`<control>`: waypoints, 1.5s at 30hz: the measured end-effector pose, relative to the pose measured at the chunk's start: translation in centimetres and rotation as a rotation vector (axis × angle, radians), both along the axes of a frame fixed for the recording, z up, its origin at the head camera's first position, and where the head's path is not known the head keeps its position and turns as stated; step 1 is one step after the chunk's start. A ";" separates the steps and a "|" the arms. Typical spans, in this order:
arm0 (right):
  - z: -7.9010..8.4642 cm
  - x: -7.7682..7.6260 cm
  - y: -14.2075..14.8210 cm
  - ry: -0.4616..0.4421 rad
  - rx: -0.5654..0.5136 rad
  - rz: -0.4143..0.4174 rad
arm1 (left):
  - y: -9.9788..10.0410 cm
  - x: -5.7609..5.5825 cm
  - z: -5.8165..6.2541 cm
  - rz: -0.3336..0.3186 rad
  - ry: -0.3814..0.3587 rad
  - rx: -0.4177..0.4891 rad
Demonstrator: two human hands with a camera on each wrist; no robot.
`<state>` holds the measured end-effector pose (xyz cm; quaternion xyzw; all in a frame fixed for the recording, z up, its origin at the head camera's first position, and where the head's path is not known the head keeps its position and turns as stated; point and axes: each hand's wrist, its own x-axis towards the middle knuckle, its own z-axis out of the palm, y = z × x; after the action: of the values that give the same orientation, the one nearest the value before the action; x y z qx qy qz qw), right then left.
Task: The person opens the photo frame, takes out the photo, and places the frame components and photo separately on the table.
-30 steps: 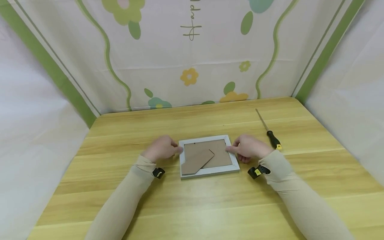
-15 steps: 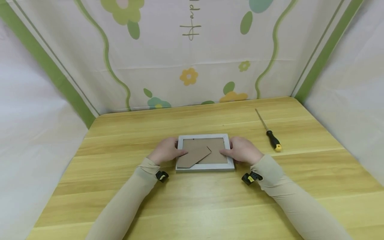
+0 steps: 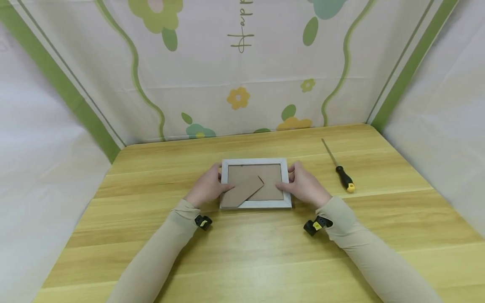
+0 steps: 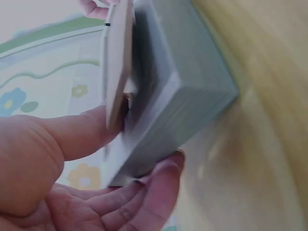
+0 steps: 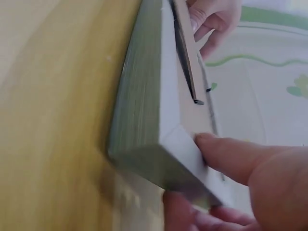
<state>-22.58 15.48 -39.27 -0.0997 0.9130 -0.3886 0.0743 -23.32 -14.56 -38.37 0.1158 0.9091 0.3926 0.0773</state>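
A picture frame [image 3: 253, 161] with a white-grey border is face down between both hands, its brown backing board [image 3: 273, 172] showing. A brown stand flap [image 3: 242, 192] lies slantwise across that backing and stands slightly off it in the wrist views. My left hand [image 3: 206, 185] grips the left side, thumb over the top and fingers beneath the edge, as the left wrist view shows. On the opposite side my right hand [image 3: 307, 185] grips likewise, thumb [image 5: 231, 156] on the back, fingers curled under. The frame is tilted, its far edge raised; how far it clears the table is hard to tell.
A screwdriver [image 3: 344, 177] with a black and yellow handle lies on the wooden table [image 3: 250, 256], right of the frame. Behind the table hangs a flower-printed cloth [image 3: 273, 67], and pale cloth walls [image 3: 435, 109] stand at both sides.
Both hands have gone from touching the frame's sides to gripping them with thumbs on the back. The frame has straightened, and its far edge has come up. The screwdriver has stayed put.
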 end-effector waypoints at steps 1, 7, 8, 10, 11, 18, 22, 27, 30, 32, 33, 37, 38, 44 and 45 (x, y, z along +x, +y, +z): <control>0.1 -0.1 0.1 0.001 -0.031 -0.006 | -0.1 -0.1 0.0 0.006 0.004 0.019; 0.8 -0.6 0.6 0.063 -0.040 0.001 | -0.6 -0.4 0.7 0.004 0.013 0.060; 0.9 -0.7 0.7 0.077 -0.026 0.008 | -0.7 -0.4 0.9 0.002 0.015 0.063; 1.2 -0.7 0.8 0.102 -0.005 0.020 | -0.7 -0.2 1.3 -0.007 0.028 0.079; 1.3 -0.7 0.8 0.114 -0.006 0.023 | -0.8 -0.2 1.4 -0.008 0.039 0.088; 2.4 0.0 0.6 0.208 -0.023 0.012 | -0.5 0.4 2.8 -0.007 0.258 0.036; 2.3 0.1 0.5 0.288 -0.069 -0.003 | -0.3 0.7 3.1 -0.033 0.542 -0.052; 2.1 -0.3 0.7 0.233 -0.216 0.003 | -0.1 0.8 3.0 -0.082 0.904 -0.140; 2.0 -0.6 1.1 0.083 -0.421 0.059 | -0.2 0.7 2.9 -0.097 1.064 -0.152; 2.2 -0.8 1.5 -0.036 -0.601 0.093 | -0.4 0.6 2.9 -0.109 1.160 -0.155; 2.3 -0.8 1.6 -0.097 -0.693 0.097 | -0.4 0.5 2.9 -0.117 1.204 -0.154; 2.9 -0.9 2.1 -0.285 -1.014 0.062 | -0.7 0.4 3.1 -0.157 1.339 -0.144; 3.0 -0.9 2.1 -0.306 -1.058 0.039 | -0.7 0.4 3.1 -0.162 1.363 -0.142; 3.3 -0.5 1.1 -0.288 -1.051 -0.044 | -0.6 0.2 2.9 -0.169 1.412 -0.139; 3.2 -0.5 0.9 -0.277 -1.045 -0.052 | -0.6 0.2 2.9 -0.160 1.400 -0.134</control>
<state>-23.05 16.36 -36.03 -0.0485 0.5817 -0.8023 0.1249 -23.07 -15.12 -35.46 0.4025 0.7560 0.1622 -0.4900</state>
